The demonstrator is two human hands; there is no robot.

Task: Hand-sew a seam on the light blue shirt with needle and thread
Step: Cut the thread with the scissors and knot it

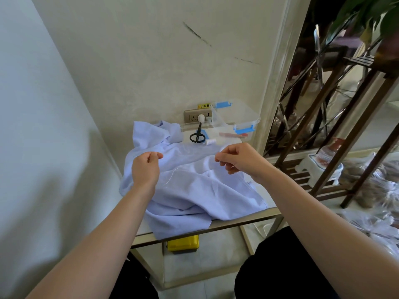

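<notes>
Head view. The light blue shirt [194, 190] lies crumpled on the table [248, 220], one edge hanging over the near rim. The left hand [146, 167] is above the shirt's left part, grip closed, thumb tip against forefinger; whether it holds anything cannot be told. The right hand [239, 160] is above the right part, its grip pinching a fine white thread [171, 176] that trails onto the cloth. Behind the shirt lie black scissors [197, 135] and a white spool [210, 141].

The light blue shirt [194, 190] lies crumpled across the table [237, 221], white thread [172, 175] trailing over it.
</notes>
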